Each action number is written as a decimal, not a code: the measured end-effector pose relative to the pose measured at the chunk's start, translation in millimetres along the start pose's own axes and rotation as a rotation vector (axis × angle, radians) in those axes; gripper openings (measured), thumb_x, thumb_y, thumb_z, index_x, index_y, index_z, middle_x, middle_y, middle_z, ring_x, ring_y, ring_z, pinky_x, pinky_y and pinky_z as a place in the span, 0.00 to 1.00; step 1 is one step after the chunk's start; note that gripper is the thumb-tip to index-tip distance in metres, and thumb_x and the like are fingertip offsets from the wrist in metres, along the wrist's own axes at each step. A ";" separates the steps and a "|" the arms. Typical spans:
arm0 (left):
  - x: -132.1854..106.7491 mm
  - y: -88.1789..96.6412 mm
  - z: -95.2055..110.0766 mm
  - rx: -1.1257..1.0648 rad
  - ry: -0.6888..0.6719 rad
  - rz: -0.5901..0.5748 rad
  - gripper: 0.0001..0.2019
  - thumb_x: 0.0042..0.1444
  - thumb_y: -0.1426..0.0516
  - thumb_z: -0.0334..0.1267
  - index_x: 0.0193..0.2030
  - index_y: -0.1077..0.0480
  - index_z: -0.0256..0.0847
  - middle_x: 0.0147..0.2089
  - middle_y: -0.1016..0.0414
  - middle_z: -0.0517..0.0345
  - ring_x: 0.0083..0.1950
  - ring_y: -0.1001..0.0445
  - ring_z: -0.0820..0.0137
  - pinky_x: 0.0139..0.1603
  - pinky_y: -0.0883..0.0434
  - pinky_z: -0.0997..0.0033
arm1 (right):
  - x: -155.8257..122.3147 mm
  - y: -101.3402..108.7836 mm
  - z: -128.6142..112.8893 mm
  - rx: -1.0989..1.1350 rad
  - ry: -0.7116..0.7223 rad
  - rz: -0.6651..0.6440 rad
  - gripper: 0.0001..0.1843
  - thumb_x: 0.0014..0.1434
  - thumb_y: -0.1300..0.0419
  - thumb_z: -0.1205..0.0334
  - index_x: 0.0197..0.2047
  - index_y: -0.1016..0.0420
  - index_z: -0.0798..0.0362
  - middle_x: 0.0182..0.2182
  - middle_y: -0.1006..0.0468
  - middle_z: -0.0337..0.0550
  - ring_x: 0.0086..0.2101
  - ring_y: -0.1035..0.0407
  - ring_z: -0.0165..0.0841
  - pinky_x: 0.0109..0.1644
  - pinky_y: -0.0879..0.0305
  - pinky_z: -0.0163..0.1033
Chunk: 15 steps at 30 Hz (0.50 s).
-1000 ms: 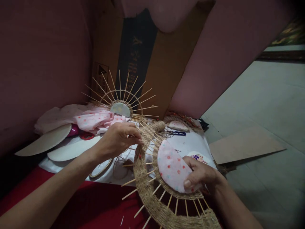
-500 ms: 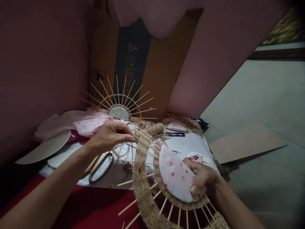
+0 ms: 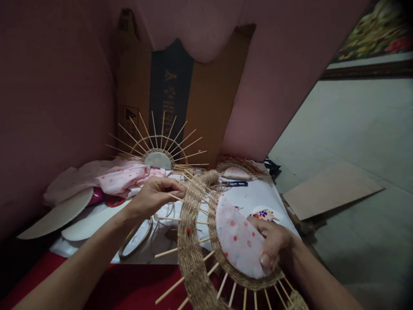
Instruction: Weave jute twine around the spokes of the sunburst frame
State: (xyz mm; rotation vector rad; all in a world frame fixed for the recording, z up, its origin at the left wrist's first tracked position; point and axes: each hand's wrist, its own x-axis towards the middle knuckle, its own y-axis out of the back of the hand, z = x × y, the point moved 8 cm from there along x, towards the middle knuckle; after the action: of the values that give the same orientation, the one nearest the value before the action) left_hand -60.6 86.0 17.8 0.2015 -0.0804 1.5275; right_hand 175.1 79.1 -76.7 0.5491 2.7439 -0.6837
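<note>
A half-round woven fan (image 3: 193,224) of twine and thin sticks is held tilted before me, a small red bead on its outer band. Its centre is a half-disc (image 3: 237,239) covered in pale pink flowered cloth. My right hand (image 3: 274,243) clasps this half-disc by its straight edge, thumb on the front and the other fingers behind. My left hand (image 3: 159,193) is closed in a pinch at the upper outer edge of the band, beside the stick ends; what lies between the fingertips is too small to make out. A ball of twine (image 3: 209,176) lies behind the fan.
A second stick frame (image 3: 158,160) leans against a cardboard box (image 3: 209,103) at the back. Pink cloth (image 3: 125,178) and pale half-discs (image 3: 61,215) lie left. Gold scissor handles (image 3: 137,239) show under my left arm. A blue cutter (image 3: 237,184) lies on the white surface.
The camera view has shifted slightly, so the background sits lower and further left. My left hand has moved a little at the band's edge. My right hand keeps its hold on the fan.
</note>
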 end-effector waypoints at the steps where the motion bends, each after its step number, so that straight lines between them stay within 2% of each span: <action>1: 0.1 -1.4 0.2 0.005 0.001 -0.002 0.02 0.41 0.37 0.33 0.22 0.24 0.38 0.24 0.26 0.59 0.25 0.34 0.75 0.26 0.38 0.75 | -0.1 0.4 -0.1 -0.001 -0.001 0.004 0.20 0.25 0.29 0.64 0.26 0.22 0.66 0.19 0.23 0.46 0.18 0.32 0.28 0.19 0.37 0.27; 5: 0.4 -0.9 3.0 0.058 0.005 0.007 0.04 0.42 0.38 0.35 0.21 0.25 0.38 0.22 0.30 0.61 0.23 0.38 0.77 0.24 0.41 0.76 | -0.5 0.4 -2.4 -0.006 0.007 0.021 0.20 0.25 0.28 0.64 0.25 0.22 0.67 0.17 0.24 0.45 0.17 0.33 0.27 0.18 0.37 0.27; 9: 0.7 1.1 -2.0 0.085 0.066 -0.001 0.10 0.42 0.37 0.37 0.17 0.30 0.37 0.18 0.38 0.64 0.21 0.45 0.78 0.22 0.48 0.77 | -1.0 -3.2 -2.5 -0.018 -0.013 0.004 0.21 0.26 0.28 0.64 0.26 0.22 0.67 0.19 0.24 0.46 0.18 0.32 0.27 0.19 0.35 0.27; 12: -0.2 -0.1 -13.4 -0.045 0.165 -0.060 0.15 0.44 0.36 0.41 0.17 0.34 0.36 0.17 0.44 0.66 0.20 0.49 0.80 0.20 0.53 0.78 | -1.4 -5.2 -1.5 -0.044 -0.032 -0.004 0.21 0.25 0.27 0.63 0.25 0.22 0.67 0.18 0.25 0.44 0.17 0.34 0.25 0.18 0.37 0.25; 15: -4.9 -4.2 -26.8 -0.304 0.332 -0.126 0.16 0.44 0.36 0.43 0.19 0.34 0.35 0.17 0.48 0.68 0.19 0.53 0.82 0.19 0.57 0.79 | -1.3 -6.6 2.5 -0.084 -0.083 -0.019 0.22 0.25 0.26 0.61 0.25 0.22 0.66 0.18 0.24 0.42 0.16 0.34 0.25 0.18 0.37 0.26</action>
State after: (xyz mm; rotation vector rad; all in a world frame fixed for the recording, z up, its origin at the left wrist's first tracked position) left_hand -58.6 85.9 -9.7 -0.2844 -0.0345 1.3845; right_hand 173.9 72.0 -75.8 0.4653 2.6894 -0.5791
